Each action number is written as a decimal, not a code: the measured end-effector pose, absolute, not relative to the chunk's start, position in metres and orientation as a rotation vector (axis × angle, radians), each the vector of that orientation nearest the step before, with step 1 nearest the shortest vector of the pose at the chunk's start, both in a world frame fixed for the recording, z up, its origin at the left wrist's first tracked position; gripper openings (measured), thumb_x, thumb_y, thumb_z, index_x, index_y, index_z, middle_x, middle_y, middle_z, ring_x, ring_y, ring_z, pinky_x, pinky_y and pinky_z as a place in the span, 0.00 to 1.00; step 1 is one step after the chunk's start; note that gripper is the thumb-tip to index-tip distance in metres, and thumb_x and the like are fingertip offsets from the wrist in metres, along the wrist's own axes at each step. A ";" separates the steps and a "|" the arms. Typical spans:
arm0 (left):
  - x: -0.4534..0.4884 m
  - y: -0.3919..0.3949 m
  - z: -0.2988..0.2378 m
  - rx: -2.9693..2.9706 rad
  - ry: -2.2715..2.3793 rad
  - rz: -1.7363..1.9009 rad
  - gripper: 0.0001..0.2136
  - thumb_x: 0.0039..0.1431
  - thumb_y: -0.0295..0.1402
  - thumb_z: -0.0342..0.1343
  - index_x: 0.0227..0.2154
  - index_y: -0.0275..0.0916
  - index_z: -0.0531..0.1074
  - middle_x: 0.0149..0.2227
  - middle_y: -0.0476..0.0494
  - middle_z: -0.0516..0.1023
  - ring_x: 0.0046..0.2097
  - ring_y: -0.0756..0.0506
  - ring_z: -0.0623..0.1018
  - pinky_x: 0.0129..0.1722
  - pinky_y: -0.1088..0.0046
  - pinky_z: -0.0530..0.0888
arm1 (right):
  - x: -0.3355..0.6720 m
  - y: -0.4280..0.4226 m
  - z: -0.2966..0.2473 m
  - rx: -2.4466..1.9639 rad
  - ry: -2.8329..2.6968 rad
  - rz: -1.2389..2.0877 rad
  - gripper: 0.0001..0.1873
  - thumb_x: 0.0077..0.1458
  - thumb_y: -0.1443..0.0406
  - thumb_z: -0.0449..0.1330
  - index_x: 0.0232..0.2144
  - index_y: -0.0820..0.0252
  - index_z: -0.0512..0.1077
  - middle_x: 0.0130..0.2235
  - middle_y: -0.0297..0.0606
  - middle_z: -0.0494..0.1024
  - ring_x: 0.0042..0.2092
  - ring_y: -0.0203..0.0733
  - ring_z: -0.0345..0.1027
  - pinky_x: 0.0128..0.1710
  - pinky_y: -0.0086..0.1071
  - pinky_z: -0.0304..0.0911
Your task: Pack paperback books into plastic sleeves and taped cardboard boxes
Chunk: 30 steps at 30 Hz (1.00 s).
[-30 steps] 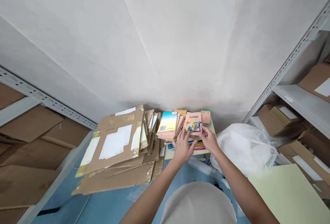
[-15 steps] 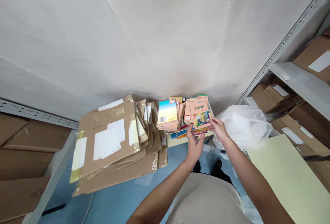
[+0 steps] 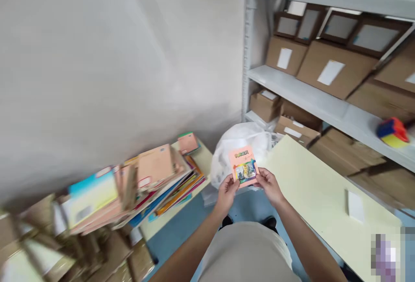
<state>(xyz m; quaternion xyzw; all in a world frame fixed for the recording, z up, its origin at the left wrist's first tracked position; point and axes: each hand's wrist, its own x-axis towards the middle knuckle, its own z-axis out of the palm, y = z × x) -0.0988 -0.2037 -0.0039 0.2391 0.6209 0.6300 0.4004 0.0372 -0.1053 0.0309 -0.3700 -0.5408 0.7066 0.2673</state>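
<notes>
A book [image 3: 244, 166] is being pinched near its lower corners by the left hand [image 3: 228, 191] and right hand [image 3: 269, 185]; a bag [image 3: 221, 157] beyond is being partly hidden.

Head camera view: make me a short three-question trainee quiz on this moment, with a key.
1. What holds the small pink paper booklet with a colourful picture: A) left hand only, B) right hand only, C) both hands?
2. True or false: in this view the booklet overlaps the crumpled white plastic bag.
3. Fill the gap: a small white rectangular item lies on the pale yellow ____.

Key: 1. C, the left hand and the right hand. 2. True. 3. Tabletop.
</notes>
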 end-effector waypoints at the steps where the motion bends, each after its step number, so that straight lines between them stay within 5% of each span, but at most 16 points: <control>1: -0.083 -0.191 -0.005 0.678 1.506 1.538 0.26 0.48 0.55 0.60 0.41 0.38 0.73 0.41 0.41 0.81 0.39 0.43 0.78 0.37 0.69 0.76 | 0.063 -0.102 0.029 -1.026 -1.421 1.870 0.25 0.45 0.46 0.65 0.40 0.54 0.73 0.41 0.37 0.80 0.38 0.42 0.74 0.33 0.31 0.70; 10: 0.053 -0.098 -0.011 1.119 1.228 0.995 0.22 0.56 0.48 0.55 0.48 0.39 0.72 0.45 0.39 0.80 0.40 0.43 0.78 0.36 0.68 0.77 | 0.252 -0.058 0.007 -1.152 -1.062 1.602 0.32 0.42 0.46 0.68 0.46 0.54 0.70 0.37 0.40 0.81 0.37 0.46 0.75 0.40 0.42 0.71; 19: 0.124 -0.051 -0.026 1.115 1.112 0.801 0.25 0.52 0.47 0.61 0.49 0.36 0.73 0.47 0.37 0.79 0.37 0.45 0.78 0.36 0.69 0.76 | 0.339 -0.020 -0.003 -1.351 -0.845 1.316 0.41 0.45 0.48 0.67 0.58 0.53 0.62 0.33 0.32 0.76 0.31 0.39 0.71 0.31 0.35 0.70; 24: 0.133 -0.039 -0.035 0.984 1.196 0.807 0.22 0.48 0.46 0.64 0.41 0.37 0.77 0.43 0.39 0.81 0.34 0.46 0.78 0.40 0.67 0.76 | 0.353 -0.015 -0.021 -1.404 -0.821 1.235 0.32 0.47 0.50 0.65 0.52 0.55 0.66 0.28 0.28 0.70 0.27 0.35 0.66 0.27 0.33 0.67; 30: 0.129 -0.025 -0.036 0.872 1.252 0.834 0.20 0.42 0.48 0.67 0.33 0.37 0.78 0.35 0.41 0.82 0.37 0.45 0.79 0.40 0.70 0.73 | 0.349 -0.011 -0.024 -1.445 -0.855 1.168 0.30 0.50 0.52 0.62 0.53 0.52 0.64 0.35 0.31 0.70 0.26 0.34 0.67 0.27 0.34 0.69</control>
